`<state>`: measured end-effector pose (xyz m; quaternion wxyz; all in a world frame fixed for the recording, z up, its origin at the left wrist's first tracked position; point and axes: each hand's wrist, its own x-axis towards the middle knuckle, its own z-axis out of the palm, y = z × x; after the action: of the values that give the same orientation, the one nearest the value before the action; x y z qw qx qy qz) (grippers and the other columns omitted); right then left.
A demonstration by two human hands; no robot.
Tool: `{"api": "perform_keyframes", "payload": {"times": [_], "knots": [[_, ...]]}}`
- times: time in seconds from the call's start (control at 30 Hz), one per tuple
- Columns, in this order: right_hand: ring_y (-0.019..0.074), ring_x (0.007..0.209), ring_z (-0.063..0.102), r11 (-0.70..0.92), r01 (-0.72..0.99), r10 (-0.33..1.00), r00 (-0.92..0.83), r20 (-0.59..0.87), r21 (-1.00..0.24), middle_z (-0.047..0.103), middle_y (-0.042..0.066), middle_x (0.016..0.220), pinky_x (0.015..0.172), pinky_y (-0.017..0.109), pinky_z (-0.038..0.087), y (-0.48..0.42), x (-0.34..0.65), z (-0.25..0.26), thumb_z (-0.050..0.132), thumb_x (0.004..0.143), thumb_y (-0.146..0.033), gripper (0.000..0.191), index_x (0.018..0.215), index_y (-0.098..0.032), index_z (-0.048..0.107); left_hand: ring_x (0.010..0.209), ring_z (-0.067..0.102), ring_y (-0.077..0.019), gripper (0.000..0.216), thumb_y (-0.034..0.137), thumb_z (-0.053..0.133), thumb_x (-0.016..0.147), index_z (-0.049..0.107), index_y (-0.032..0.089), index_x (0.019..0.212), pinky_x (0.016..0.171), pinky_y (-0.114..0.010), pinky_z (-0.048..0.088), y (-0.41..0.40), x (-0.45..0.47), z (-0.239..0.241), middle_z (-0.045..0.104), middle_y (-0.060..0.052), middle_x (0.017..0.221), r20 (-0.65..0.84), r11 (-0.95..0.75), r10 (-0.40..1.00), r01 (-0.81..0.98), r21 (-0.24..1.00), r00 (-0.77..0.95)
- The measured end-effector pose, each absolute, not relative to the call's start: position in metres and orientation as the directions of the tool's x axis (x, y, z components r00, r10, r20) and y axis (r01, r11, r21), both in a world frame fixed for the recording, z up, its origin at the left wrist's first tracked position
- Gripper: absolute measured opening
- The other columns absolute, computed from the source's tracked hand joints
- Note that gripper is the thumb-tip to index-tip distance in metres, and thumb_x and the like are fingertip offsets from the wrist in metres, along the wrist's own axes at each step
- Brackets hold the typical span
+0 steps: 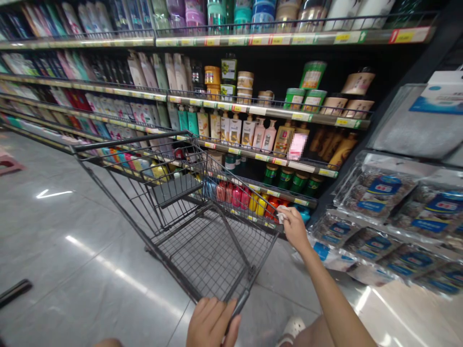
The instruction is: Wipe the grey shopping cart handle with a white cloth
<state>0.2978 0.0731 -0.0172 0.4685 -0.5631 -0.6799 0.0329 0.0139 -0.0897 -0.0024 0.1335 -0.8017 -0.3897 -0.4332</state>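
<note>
A dark metal shopping cart (217,255) stands in front of me, its wire basket holding nothing. At the bottom of the view, my left hand (211,322) is closed over the near corner of the cart's rim. My right hand (293,230) reaches forward to the corner on the right. Its fingers pinch a crumpled white tissue (281,215) against the rim there. Whether they also grip the rail beneath is hidden. The cart's long bar (133,140) lies at the far left end, beside a grey fold-down seat panel (177,192).
Shelves (267,111) of bottles and tubs run along the far side, close behind the cart. Packaged scrubbers (379,188) hang at the right. A pale clog (294,327) shows below my right arm. Glossy tiled floor (72,207) spreads to the left.
</note>
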Motion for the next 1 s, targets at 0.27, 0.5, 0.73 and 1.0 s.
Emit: {"api": "perform_keyframes", "payload": {"times": [0.27,0.5,0.73,1.0], "knots": [[0.0238,0.094,0.052,0.321,0.733,0.788,0.144,0.599,-0.600,0.060,0.008,0.096,0.085,0.042,0.044,0.053,0.280,-0.017,0.042,0.076,-0.011,0.039,0.102,-0.021,0.069,0.063,0.059,-0.0136,0.017,0.019,0.045,0.089,0.062,0.017,0.091,0.063,-0.029,0.044,-0.090,0.021,-0.002,0.065,-0.002,0.068,0.762,-0.645,0.567,0.744,0.175,0.312],[0.0214,0.100,0.056,0.389,0.559,0.837,0.118,0.534,-0.733,0.060,0.007,0.102,0.089,0.038,0.045,0.015,0.263,-0.010,0.045,0.078,-0.010,0.038,0.104,-0.023,0.068,0.063,0.060,-0.0132,0.018,0.019,0.043,0.089,0.061,0.020,0.087,0.070,-0.030,0.045,-0.097,0.000,0.011,0.066,0.000,0.068,0.709,-0.650,0.591,0.747,0.137,0.384],[0.0205,0.105,0.055,0.379,0.508,0.869,0.092,0.487,-0.774,0.058,0.007,0.110,0.091,0.036,0.045,-0.025,0.239,-0.009,0.042,0.076,-0.006,0.049,0.118,-0.025,0.059,0.066,0.062,-0.0180,0.023,0.020,0.039,0.087,0.062,0.017,0.088,0.065,-0.031,0.045,-0.096,0.028,0.008,0.068,-0.004,0.073,0.589,-0.466,0.737,0.880,0.087,0.332],[0.0191,0.105,0.058,0.424,0.483,0.871,0.016,0.492,-0.766,0.060,0.006,0.113,0.089,0.033,0.047,-0.042,0.233,-0.004,0.041,0.073,-0.003,0.053,0.118,-0.026,0.058,0.071,0.061,-0.0194,0.019,0.019,0.053,0.084,0.061,0.012,0.101,0.064,-0.031,0.046,-0.061,0.104,0.001,0.065,-0.005,0.077,0.458,-0.378,0.841,0.919,0.115,0.288]]}}
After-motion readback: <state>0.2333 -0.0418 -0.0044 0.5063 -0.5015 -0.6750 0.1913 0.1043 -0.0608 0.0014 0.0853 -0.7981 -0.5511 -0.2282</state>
